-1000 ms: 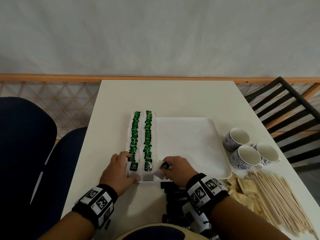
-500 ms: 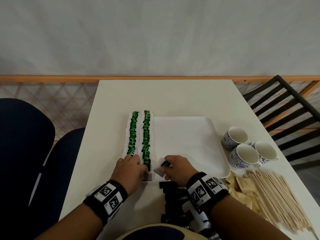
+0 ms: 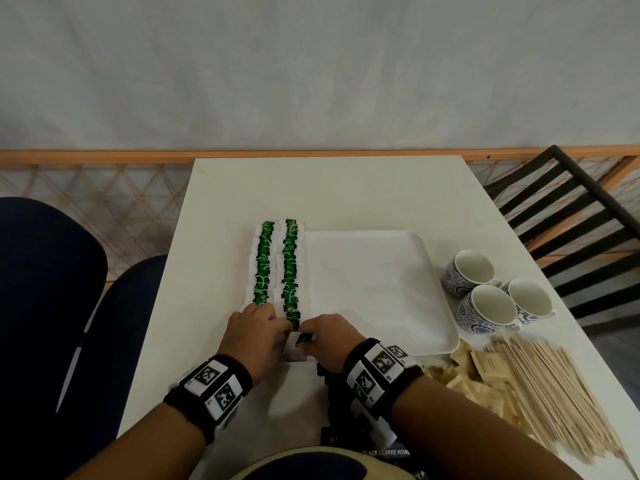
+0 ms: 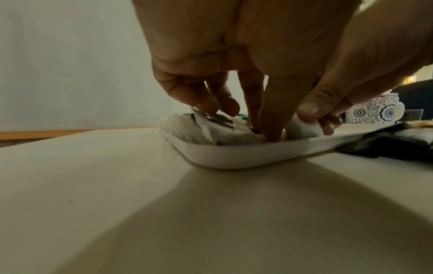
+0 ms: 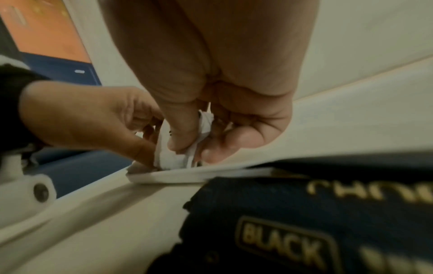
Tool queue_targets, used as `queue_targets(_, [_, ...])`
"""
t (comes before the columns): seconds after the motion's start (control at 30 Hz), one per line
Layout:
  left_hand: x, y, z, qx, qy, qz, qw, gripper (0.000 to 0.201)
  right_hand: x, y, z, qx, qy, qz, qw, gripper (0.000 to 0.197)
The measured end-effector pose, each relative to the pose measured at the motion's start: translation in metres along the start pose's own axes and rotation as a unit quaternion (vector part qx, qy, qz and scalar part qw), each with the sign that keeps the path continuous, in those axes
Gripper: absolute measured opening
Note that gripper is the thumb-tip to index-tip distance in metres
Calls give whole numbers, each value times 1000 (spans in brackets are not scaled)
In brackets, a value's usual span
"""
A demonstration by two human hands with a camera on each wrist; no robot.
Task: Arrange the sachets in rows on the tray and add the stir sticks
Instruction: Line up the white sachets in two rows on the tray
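Two rows of green-and-white sachets (image 3: 277, 268) lie along the left side of the white tray (image 3: 381, 289). My left hand (image 3: 273, 317) rests its straight fingers (image 4: 269, 128) on the near end of the rows, pressing into the tray's corner (image 4: 234, 157). Close beside it, my right hand (image 3: 308, 336) pinches one white sachet (image 3: 302, 339) between thumb and fingers (image 5: 180, 142) at the near end of the second row. The two hands touch around this sachet (image 5: 173, 155). A bundle of wooden stir sticks (image 3: 554, 393) lies on the table to the right.
Three patterned cups (image 3: 485, 306) stand right of the tray. Brown sachets (image 3: 474, 375) lie beside the sticks. Black coffee sachets (image 5: 304, 222) sit under my right wrist. A blue chair (image 3: 52, 289) stands at the left, a black slatted chair (image 3: 571, 220) at the right.
My right hand brought its sachet leftward to the near end of the second row. My left hand shifted right from the first row's end to meet it.
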State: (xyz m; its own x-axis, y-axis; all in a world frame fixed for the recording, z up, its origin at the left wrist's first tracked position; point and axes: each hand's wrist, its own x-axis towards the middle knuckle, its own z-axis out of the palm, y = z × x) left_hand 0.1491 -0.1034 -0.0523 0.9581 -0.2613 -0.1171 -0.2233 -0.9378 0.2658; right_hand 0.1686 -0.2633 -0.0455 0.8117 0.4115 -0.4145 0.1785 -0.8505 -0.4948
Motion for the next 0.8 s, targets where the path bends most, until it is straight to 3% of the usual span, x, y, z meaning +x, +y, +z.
queue_targets(0.17, [-6,-3,-10,-67,15,-51,996,31,8,-10,7,-27,32,2,999,25])
queue_targets(0.3, [-16,-10,-13,-132,25,-106,985,39,5,-10,6,82,98,59,990,57])
queue_targets(0.37, [-22,-14,-12,-175,29,-138,974,39,2,-8,2,126,101,90,983,62])
queue_targets(0.57, [-29,-20,-4,-234,15,-225,946,40,1,-7,4,55,29,132,989,43])
queue_targets(0.67, [-29,-17,-2,-221,-9,-232,947,32,3,-13,7,29,10,132,991,29])
queue_targets(0.8, [-29,-13,-1,-220,-5,-234,947,26,4,-17,6,17,3,132,991,29])
